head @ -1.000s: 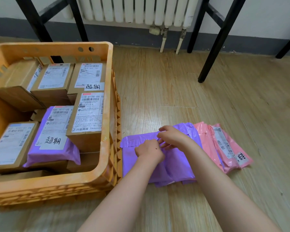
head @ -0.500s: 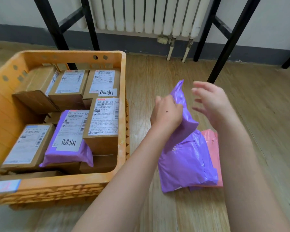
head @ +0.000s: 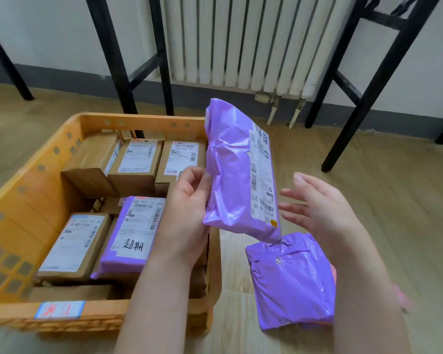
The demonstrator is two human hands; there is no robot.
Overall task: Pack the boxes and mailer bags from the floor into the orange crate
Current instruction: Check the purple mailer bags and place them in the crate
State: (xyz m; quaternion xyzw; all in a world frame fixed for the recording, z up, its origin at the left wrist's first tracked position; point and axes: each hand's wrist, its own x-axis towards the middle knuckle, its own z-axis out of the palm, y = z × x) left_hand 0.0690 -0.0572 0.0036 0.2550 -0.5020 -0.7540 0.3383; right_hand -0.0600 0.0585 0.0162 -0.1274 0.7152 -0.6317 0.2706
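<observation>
**Left hand point(head: 189, 208) grips one purple mailer bag point(head: 233, 169), right hand point(head: 325, 213) spread**

It stands upright over the right rim of the orange crate point(head: 23, 200). A second purple bag point(head: 292, 279) lies on the floor point(head: 368, 175) beside the crate; a third purple bag point(head: 113, 261) lies inside among at least five boxes point(head: 74, 244).

Looks like a back room or office corner used for sorting parcels, not a proper warehouse. Wood-look laminate floor point(head: 368, 200), plain white wall point(head: 49, 34) with a grey skirting band point(head: 62, 80), an old white column radiator point(head: 241, 42) against it, and black metal table legs point(head: 370, 98) standing around. The giveaway is the orange crate point(head: 23, 180) on the floor, stuffed with cardboard boxes point(head: 136, 159) and a purple mailer bag point(head: 131, 233), all with printed shipping labels, plus a handwritten sticker on the bag.
</observation>
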